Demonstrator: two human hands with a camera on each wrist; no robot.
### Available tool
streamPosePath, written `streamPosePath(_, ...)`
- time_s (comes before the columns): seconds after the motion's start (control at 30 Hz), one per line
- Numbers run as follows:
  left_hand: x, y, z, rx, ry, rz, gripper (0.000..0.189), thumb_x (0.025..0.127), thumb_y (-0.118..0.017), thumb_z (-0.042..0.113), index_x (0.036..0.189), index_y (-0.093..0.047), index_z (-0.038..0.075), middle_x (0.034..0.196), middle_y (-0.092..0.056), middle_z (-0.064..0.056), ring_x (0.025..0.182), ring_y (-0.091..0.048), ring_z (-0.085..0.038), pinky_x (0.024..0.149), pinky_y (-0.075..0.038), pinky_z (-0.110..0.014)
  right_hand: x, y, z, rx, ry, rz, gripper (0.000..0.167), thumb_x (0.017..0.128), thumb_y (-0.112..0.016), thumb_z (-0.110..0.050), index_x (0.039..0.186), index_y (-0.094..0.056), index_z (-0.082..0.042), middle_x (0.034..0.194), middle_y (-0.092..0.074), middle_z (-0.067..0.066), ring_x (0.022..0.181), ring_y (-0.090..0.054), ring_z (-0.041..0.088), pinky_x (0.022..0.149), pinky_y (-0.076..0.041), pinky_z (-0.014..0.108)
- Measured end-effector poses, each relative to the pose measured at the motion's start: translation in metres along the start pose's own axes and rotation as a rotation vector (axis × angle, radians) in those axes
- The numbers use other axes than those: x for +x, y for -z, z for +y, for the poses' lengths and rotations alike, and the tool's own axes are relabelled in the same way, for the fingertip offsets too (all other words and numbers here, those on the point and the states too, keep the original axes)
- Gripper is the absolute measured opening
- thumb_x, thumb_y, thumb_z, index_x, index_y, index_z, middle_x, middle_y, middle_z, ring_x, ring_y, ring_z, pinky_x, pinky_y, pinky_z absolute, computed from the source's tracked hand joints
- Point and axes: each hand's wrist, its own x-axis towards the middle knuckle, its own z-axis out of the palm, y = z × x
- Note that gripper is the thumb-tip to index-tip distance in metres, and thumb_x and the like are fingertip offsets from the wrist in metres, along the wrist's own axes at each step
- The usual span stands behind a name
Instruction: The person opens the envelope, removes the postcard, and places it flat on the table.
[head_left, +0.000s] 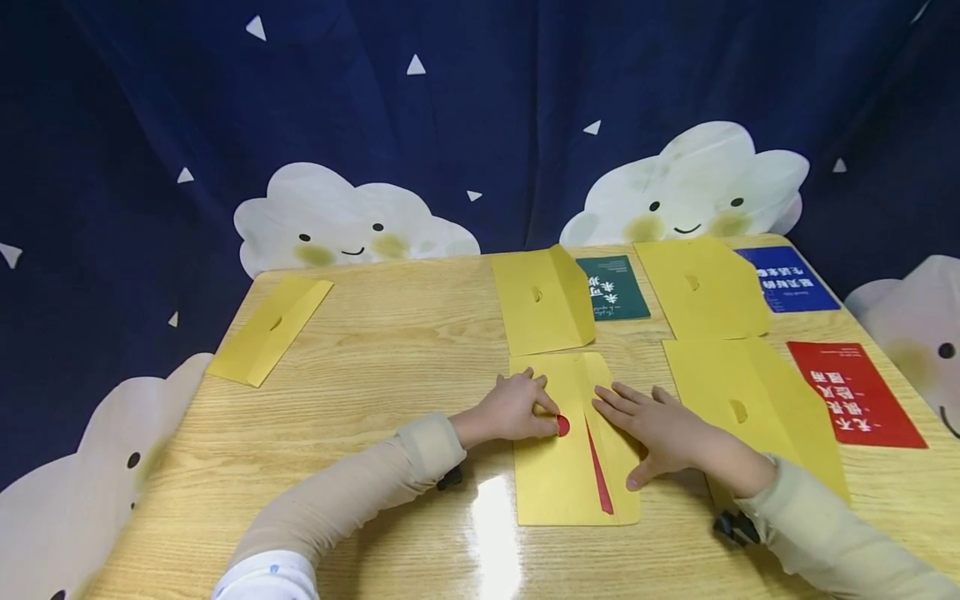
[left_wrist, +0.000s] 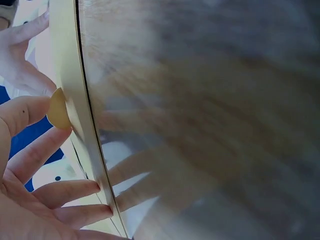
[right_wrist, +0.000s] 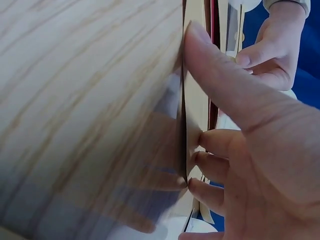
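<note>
A yellow paper envelope (head_left: 543, 492) lies on the wooden table in front of me. Something red (head_left: 597, 471) shows through a narrow gap beside its flap and through a round cut-out. At that cut-out my left hand (head_left: 517, 406) pinches the envelope's small half-round tab (left_wrist: 60, 112) between thumb and forefinger; the other fingers rest on the paper. My right hand (head_left: 667, 429) lies on the flap side with fingers spread and thumb apart, touching the paper. In the right wrist view, its fingertips (right_wrist: 200, 192) meet the envelope's surface.
More yellow envelopes lie around: one at far left (head_left: 270, 329), one behind (head_left: 528, 312), two at right (head_left: 693, 292). Green (head_left: 622, 287), blue (head_left: 802, 283) and red (head_left: 862, 400) printed cards lie partly beside or under envelope flaps. A dark blue cloud-patterned curtain (head_left: 450, 100) hangs behind.
</note>
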Motion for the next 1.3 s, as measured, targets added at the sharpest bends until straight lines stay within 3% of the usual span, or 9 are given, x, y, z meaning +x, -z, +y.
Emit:
streamPosePath(0.37,0.001,-0.002,0.004,0.060,0.031,0.032,0.027,0.077,-0.069,0.044,0.088,-0.075,0.020,0.122,-0.056,-0.015,0.123,-0.037,-0.042,0.085,-0.028,-0.071,-0.001,0.002,-0.001,0.021,0.001,-0.003,0.108,0.057,-0.076,-0.054,0.141,-0.032,-0.003,0.146,-0.026,0.016,0.132,-0.021,0.038,0.089,-0.023,0.069)
streamPosePath(0.8,0.001,-0.001,0.012,0.063,0.075,0.071,0.010,0.074,-0.070,0.028,0.080,-0.073,0.020,0.129,-0.050,-0.014,0.123,-0.038,-0.040,0.085,-0.028,-0.070,-0.001,0.001,0.000,0.024,-0.004,-0.006,0.108,0.057,-0.074,-0.057,0.141,-0.031,-0.003,0.146,-0.026,0.015,0.132,-0.020,0.038,0.089,-0.025,0.068)
streamPosePath(1.03,0.001,-0.001,0.013,0.049,0.076,0.027,0.009,0.078,-0.068,0.028,0.084,-0.074,0.025,0.135,-0.046,-0.011,0.126,-0.031,-0.042,0.088,-0.023,-0.071,-0.001,0.002,-0.001,0.026,0.002,-0.009,0.108,0.058,-0.073,-0.057,0.141,-0.032,-0.002,0.146,-0.026,0.016,0.132,-0.020,0.038,0.089,-0.026,0.067)
streamPosePath(1.3,0.000,0.000,0.012,0.067,0.031,-0.004,0.014,0.083,-0.064,0.036,0.075,-0.070,0.027,0.135,-0.044,-0.014,0.125,-0.030,-0.047,0.085,-0.024,-0.073,-0.001,0.003,-0.001,0.026,-0.003,-0.013,0.108,0.058,-0.073,-0.057,0.141,-0.030,-0.003,0.147,-0.025,0.015,0.132,-0.020,0.038,0.089,-0.027,0.067)
